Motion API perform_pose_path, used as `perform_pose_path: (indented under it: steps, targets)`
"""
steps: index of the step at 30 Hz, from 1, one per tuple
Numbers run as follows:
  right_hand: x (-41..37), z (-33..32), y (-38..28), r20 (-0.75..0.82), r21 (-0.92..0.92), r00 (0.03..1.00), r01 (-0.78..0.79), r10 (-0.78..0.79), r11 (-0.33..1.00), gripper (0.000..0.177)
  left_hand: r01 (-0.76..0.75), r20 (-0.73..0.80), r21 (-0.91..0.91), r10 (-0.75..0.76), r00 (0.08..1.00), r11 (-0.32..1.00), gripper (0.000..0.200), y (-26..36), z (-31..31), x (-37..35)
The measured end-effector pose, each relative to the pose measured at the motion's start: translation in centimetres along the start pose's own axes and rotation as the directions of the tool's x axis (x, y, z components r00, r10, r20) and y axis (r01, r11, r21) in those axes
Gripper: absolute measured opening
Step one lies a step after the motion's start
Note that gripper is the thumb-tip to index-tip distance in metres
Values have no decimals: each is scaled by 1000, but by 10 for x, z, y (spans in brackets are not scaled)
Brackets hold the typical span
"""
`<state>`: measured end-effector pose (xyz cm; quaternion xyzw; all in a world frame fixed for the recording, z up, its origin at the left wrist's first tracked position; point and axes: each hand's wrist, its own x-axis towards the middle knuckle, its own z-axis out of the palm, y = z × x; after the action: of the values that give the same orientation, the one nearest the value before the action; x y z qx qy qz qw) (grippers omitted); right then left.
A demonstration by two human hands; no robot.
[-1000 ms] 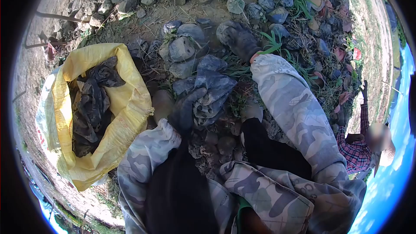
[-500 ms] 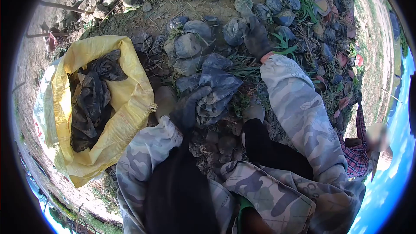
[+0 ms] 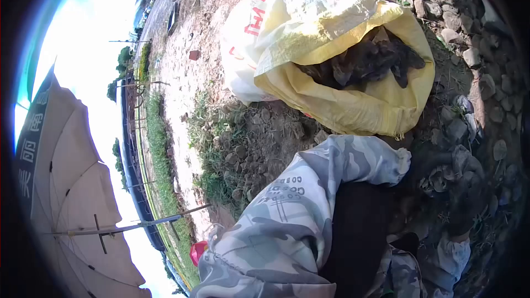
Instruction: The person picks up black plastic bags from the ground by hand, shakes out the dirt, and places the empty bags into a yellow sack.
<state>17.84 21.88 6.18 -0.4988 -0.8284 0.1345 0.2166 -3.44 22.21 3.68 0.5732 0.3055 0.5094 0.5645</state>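
Note:
Dark gloves cover both hands, at the shaded right side of the view. My left hand (image 3: 428,161) comes out of a camouflage sleeve, with its fingers closed on a crumpled dark plastic bag (image 3: 440,179). Below and to the right, my right hand (image 3: 462,212) is close to the same bag; shadow and blur hide its fingers. A yellow-and-white woven sack (image 3: 353,113) stands open above my left sleeve, with crumpled dark plastic (image 3: 381,60) inside.
Stones (image 3: 472,57) and soil lie right of the sack. Dry ground with grass (image 3: 207,179) stretches to the left. A large umbrella (image 3: 77,187) on a pole (image 3: 149,223) stands at the far left, and a red object (image 3: 197,252) lies near my sleeve.
The view has swung left, so the sack now sits near the top centre and the hands at the right. My right hand has come back from the stones toward the bag and my left hand.

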Motion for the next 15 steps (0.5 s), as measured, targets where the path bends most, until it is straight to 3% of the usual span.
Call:
perform_pose_path:
  steps: [1,2,4,9,11,15]
  targets:
    - [-5,7,7,148,-205,975,196,-168,959,22,20,-156,-336,-76,985,942,31,24,10,12]
    - [-8,10,8,200,-213,958,247,-206,945,23,107,-132,-439,-182,974,892,30,29,14,19]
    - [-5,16,-1,251,-127,949,226,-190,966,25,298,-34,-502,-363,931,812,30,30,10,15]
    - [35,8,-18,372,78,915,136,-155,988,32,441,74,-522,-476,876,730,29,20,2,10]
    - [34,27,27,279,48,957,75,-85,996,35,471,100,-530,-499,861,706,28,17,1,7]
    - [62,61,77,183,-214,983,11,29,977,40,497,120,-547,-524,843,674,27,13,-1,5]
